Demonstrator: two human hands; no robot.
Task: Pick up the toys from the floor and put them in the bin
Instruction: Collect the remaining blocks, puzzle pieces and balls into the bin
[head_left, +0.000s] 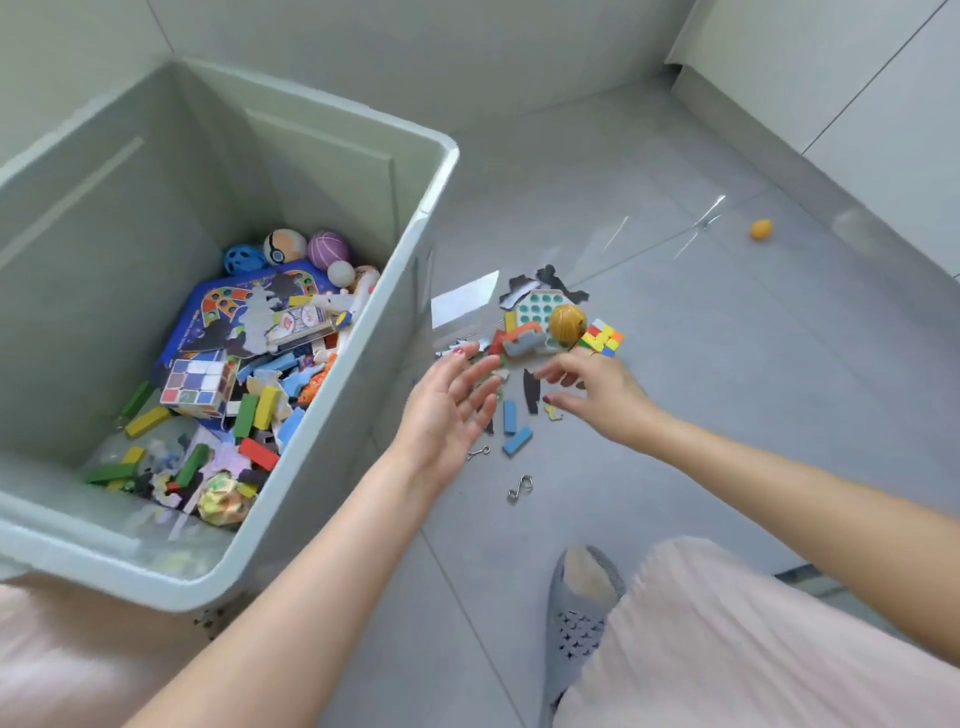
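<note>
1. Toys still on floor (727, 415): small heap right of bin (332, 395), just beyond both hands.
2. In heap: yellow ball (567, 323) on top of white tray with teal round holes (537, 306); multicolour puzzle cube (602, 338) just right of ball; grey-and-orange piece (524, 340) left of ball; dark jigsaw pieces (550, 278) at far edge.
3. Nearer: two blue blocks (517, 441), black strip (531, 391), two metal wire hooks (519, 488).
4. Stray orange ball (761, 229) well apart, far right near wall.
5. Left hand (447, 410): palm up, fingers spread and relaxed, nothing held, between bin wall and heap.
6. Right hand (597, 389): palm down, fingers extended toward heap, nothing pinched; fingertips just short of yellow ball and cube. Contact with floor pieces: cannot tell.
7. Bin: pale green-grey plastic, open top, left of frame, partly filled.
8. Bin contents: blue game board (249, 301) with coloured circles, card box (301, 319) on it, pastel puzzle cube (200, 387), red/green/yellow/blue blocks (260, 410), crumpled coloured paper ball (226, 499), cluster of balls at far corner – blue holed (241, 258), orange-and-white (284, 247), purple (327, 249), white (340, 273).
9. Writing: print on card box and game board too blurred to read. No legible brand anywhere.
10. Periphery: grey perforated slipper (582, 618), pale pink trouser leg (727, 639), glossy grey tiles with window glare.
</note>
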